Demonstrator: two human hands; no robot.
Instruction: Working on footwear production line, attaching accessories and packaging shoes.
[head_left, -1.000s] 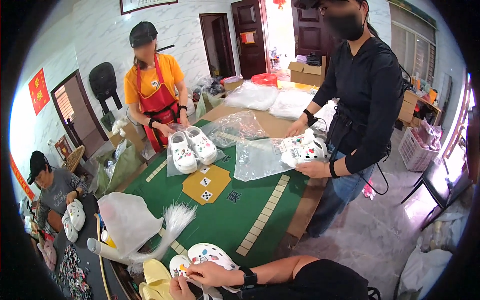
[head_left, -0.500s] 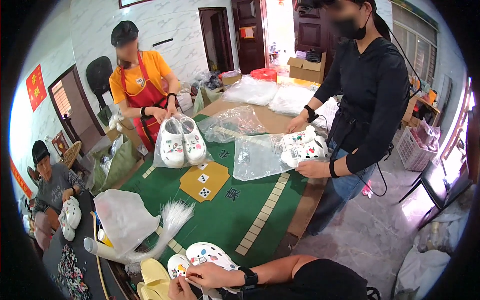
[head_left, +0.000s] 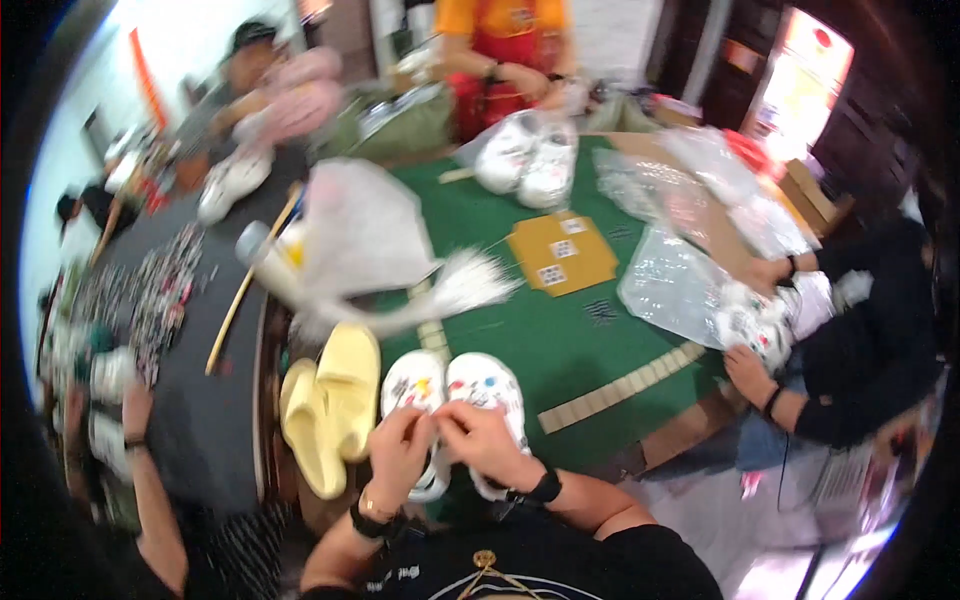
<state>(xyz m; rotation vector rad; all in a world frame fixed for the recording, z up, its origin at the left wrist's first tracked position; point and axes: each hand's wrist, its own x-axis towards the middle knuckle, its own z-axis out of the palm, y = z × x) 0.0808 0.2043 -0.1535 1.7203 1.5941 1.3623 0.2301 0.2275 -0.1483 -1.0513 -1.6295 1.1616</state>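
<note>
A pair of white clogs [head_left: 508,385] with colourful charms lies on the green table cover [head_left: 560,350], right in front of me. My left hand [head_left: 399,452] and my right hand [head_left: 484,441] meet over the clogs, fingertips pinched close together. Whatever sits between the fingers is too small and blurred to name. Both hands partly cover the shoes. A pair of pale yellow slippers [head_left: 349,385] lies beside my left hand. Farther off, a bundle of thin white strands [head_left: 468,285] lies next to a white plastic bag [head_left: 365,235].
Across the table, a person in a red apron [head_left: 505,75] stands behind bagged white clogs [head_left: 545,170]. At right, a person in black handles charmed clogs [head_left: 755,325] beside a clear bag [head_left: 675,290]. Left, a dark table [head_left: 225,420] bears loose charms [head_left: 165,290] and a stick [head_left: 245,290].
My view has swung left and down, bringing both clogs and both my forearms into sight. The thin white strip seen at my fingers earlier is no longer distinct. The bagged clogs now rest on the table.
</note>
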